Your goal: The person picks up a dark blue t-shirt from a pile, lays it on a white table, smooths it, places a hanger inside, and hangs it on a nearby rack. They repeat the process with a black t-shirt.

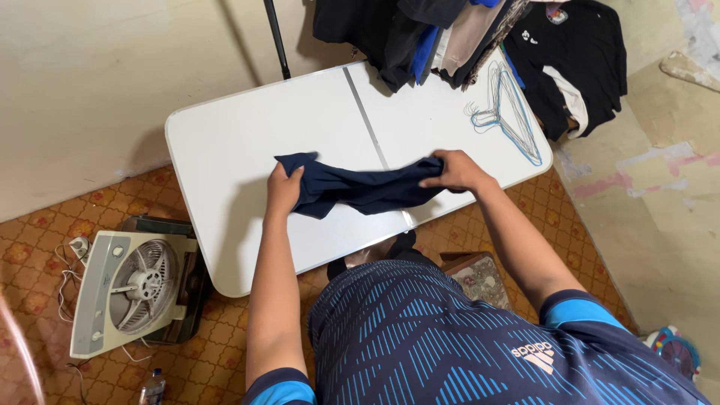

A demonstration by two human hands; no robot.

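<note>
A dark navy garment (360, 189) is stretched between my two hands just above the white folding table (225, 142). My left hand (283, 189) grips its left end, and my right hand (456, 171) grips its right end. The cloth sags in folds between them, over the table's near half.
A pile of dark and light clothes (427, 34) and wire hangers (506, 109) lie on the table's far right. A black shirt (574, 60) hangs beyond. On the patterned floor at left sits a box fan (131, 289) with cords; a small bottle (152, 386) stands below it.
</note>
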